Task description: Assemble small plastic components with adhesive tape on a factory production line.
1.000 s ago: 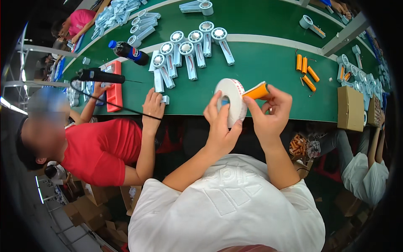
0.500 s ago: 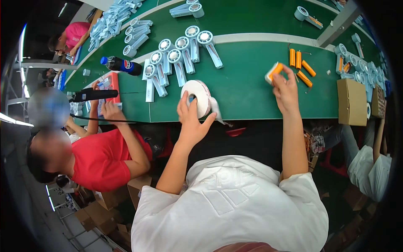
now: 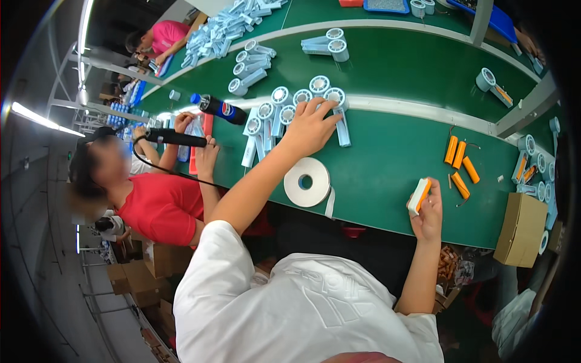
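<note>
My left hand reaches over a group of light-blue handheld-fan housings, its fingers apart and bent above the ones at the right of the group. One round-headed housing lies right at its fingertips; whether they touch cannot be told. Closed in my right hand is an orange cylindrical battery with a white strip along its side. A white roll of tape lies flat near the table's front edge, its loose end hanging toward that edge. Several more orange batteries with wires lie beyond my right hand.
A bottle of dark drink lies left of the housings. A person in red works at my left, behind a black rod-shaped device. A cardboard box stands at the right edge. A metal post rises at the far right.
My left hand has left the tape roll and moved forward to the fan housings. The roll now lies flat. My right hand still holds the battery, its white side turned more into view.
</note>
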The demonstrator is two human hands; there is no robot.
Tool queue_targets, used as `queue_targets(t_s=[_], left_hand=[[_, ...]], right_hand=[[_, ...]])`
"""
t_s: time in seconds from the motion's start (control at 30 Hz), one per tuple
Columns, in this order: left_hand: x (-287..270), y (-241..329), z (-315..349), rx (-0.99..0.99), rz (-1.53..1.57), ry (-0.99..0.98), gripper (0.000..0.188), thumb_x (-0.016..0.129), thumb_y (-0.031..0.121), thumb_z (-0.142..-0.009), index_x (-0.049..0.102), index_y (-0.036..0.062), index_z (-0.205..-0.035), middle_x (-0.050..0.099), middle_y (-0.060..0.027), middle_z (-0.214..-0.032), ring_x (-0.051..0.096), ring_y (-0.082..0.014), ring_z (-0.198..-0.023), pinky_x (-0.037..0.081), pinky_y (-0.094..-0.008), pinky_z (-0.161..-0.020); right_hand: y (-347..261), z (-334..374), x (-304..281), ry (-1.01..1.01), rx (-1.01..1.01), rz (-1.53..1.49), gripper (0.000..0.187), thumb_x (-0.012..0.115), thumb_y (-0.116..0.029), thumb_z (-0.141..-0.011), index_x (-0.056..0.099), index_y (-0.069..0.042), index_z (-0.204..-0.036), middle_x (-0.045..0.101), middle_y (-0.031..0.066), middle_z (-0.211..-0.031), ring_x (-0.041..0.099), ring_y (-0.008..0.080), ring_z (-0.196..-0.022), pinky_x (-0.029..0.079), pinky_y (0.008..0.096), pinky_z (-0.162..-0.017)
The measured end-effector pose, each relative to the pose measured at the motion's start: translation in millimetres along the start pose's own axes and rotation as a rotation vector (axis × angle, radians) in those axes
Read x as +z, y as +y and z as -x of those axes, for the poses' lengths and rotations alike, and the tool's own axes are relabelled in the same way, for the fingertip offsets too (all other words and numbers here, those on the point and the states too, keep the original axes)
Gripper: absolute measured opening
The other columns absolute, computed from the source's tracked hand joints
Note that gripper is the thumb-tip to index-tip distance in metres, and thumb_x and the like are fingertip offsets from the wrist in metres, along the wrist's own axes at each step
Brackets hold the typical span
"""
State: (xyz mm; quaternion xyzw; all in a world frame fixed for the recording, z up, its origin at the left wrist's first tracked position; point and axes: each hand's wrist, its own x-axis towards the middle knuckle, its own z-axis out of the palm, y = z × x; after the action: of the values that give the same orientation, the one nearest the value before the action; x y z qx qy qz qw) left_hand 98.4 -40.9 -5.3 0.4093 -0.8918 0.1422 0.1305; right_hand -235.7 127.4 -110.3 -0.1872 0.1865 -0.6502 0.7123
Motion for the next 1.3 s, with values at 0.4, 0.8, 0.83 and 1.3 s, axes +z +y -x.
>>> queue_targets(t_s=[0.4,0.8,0.83,1.3], left_hand=[[25.7,-25.8,-56.1,0.254,0.042,-0.142,0.026,0.071,0.013,-0.091,0.068,0.0113,-0.117,0.06,-0.0061,-0.135,0.052,-0.0306,-0.133,0.041,-0.0478,-0.114],[32.3,-2.2,-55.0,0.395,0.37,-0.246,0.013,0.067,0.01,-0.094,0.07,0.0053,-0.106,0.064,-0.011,-0.124,0.056,-0.0325,-0.129,0.048,-0.0462,-0.112],[35.9,-4.9,-55.9,0.389,0.374,-0.233,0.013,0.067,0.01,-0.094,0.07,0.0053,-0.106,0.064,-0.011,-0.124,0.056,-0.0325,-0.129,0.048,-0.0462,-0.112],[-10.7,39.0,-35.4,0.265,0.23,-0.485,0.011,0.08,0.012,-0.078,0.074,0.0161,-0.087,0.067,-0.0007,-0.1,0.058,-0.0239,-0.102,0.042,-0.0464,-0.095]], right_hand=[[-5.6,0.8,21.5,0.111,0.021,0.053,0.061,0.069,0.004,-0.091,0.044,-0.008,-0.145,0.068,0.0114,-0.099,0.05,0.0077,-0.061,0.038,0.0171,-0.051],[-2.8,2.2,15.5,-0.008,0.045,0.098,0.059,0.07,0.001,-0.094,0.044,-0.01,-0.146,0.068,0.012,-0.1,0.053,0.0076,-0.067,0.035,0.0151,-0.05],[-2.9,-1.1,14.9,-0.011,0.048,0.112,0.059,0.07,0.001,-0.094,0.044,-0.01,-0.146,0.068,0.012,-0.1,0.053,0.0076,-0.067,0.035,0.0151,-0.05],[-8.4,1.9,6.3,0.048,-0.026,0.076,0.053,0.067,-0.004,-0.1,0.045,-0.014,-0.148,0.067,0.0134,-0.107,0.061,0.0118,-0.076,0.033,0.0149,-0.045]])
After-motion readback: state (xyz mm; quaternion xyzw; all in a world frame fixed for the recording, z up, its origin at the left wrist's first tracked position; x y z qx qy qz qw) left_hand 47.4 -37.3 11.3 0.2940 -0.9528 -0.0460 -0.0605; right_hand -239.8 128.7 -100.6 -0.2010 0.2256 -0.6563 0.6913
